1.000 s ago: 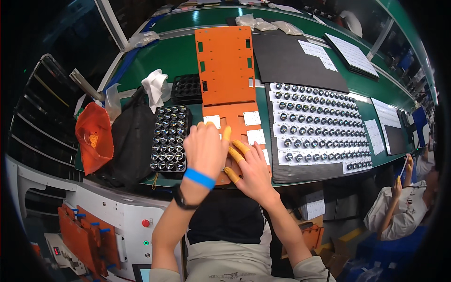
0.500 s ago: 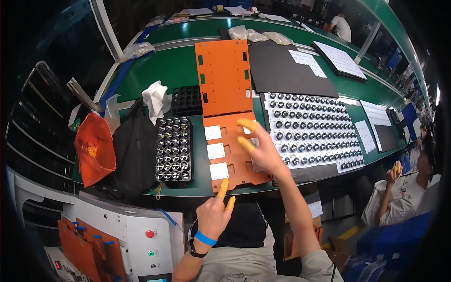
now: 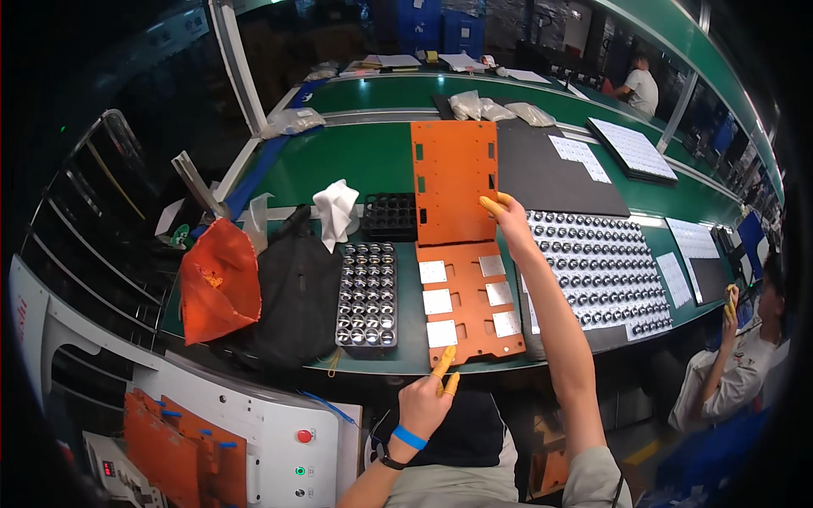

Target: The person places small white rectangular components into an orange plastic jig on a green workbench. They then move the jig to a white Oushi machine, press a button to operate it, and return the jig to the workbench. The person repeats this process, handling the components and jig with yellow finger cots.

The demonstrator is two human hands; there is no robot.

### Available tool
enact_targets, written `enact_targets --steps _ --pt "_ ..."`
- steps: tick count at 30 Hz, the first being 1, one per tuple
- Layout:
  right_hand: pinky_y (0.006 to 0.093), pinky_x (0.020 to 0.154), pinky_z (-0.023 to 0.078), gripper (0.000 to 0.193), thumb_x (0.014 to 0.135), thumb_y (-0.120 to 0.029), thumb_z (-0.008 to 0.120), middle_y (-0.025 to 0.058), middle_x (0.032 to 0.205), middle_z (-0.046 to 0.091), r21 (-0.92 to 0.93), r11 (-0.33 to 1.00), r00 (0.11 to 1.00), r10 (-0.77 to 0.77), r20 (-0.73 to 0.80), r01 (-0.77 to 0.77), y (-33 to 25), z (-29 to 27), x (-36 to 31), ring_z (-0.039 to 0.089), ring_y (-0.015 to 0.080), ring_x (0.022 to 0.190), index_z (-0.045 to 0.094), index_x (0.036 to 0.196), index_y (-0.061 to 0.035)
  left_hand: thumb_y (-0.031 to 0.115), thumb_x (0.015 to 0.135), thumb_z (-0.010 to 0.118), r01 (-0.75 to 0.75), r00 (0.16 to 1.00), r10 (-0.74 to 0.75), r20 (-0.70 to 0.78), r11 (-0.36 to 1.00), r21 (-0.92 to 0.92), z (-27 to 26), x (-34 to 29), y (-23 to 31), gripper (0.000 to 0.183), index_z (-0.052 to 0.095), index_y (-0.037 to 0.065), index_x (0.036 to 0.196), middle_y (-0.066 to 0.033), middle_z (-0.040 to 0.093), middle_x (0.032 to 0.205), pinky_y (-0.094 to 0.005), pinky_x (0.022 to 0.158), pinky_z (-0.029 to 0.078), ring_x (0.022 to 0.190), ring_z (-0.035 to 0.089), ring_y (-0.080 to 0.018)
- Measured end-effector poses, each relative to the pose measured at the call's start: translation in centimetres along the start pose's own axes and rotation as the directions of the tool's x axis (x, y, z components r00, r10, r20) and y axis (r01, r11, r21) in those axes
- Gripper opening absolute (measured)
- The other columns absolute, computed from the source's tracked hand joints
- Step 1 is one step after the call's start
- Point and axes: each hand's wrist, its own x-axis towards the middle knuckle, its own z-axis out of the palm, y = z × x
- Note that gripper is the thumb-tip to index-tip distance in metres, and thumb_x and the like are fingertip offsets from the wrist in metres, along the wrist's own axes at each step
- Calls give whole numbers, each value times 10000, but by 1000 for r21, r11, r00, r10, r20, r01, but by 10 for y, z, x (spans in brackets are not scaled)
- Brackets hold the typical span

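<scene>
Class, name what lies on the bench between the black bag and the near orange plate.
Head view: a black tray of round metal parts lies between black bag and orange plate.

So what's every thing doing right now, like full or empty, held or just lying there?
Right hand: stretched far out, fingers pinching the edge of the upper orange plate.
Upper orange plate: flat on the green table, bare.
Lower orange plate: flat, six pale squares on it.
Left hand: at the table's near edge, holding nothing.
Small metal tray: filled with round parts.
Black tray: looks empty.
Orange bag: open.
</scene>
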Motion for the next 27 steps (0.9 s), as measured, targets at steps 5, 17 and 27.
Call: enact_targets --steps 5,17,27 --pt "280 834 471 355 921 -259 730 21 984 641 -78 990 992 -117 44 120 -14 -21 -33 590 113 916 634 1154 -8 164 842 760 -37 998 34 -55 997 -67 6 1 -6 542 623 200 1365 -67 455 510 -391 463 403 424 487 -253" --pt "399 1037 439 551 765 -108 787 164 1398 513 -480 737 866 -297 401 475 -26 -60 -188 517 345 1258 609 1283 -53 204 860 765 72 990 -37 136 963 -261 -6 2 -10 459 656 97 1293 -85 551 563 -347 472 413 444 515 -242" --pt "463 1164 337 935 732 -213 879 227 1573 254 -557 768 926 -124 356 316 -1 -55 -242 317 410 1440 372 1500 -49 76 891 726 243 970 -213 118 835 -493 -25 -14 -29 315 683 23 1198 22 497 576 -229 480 281 518 349 -28"
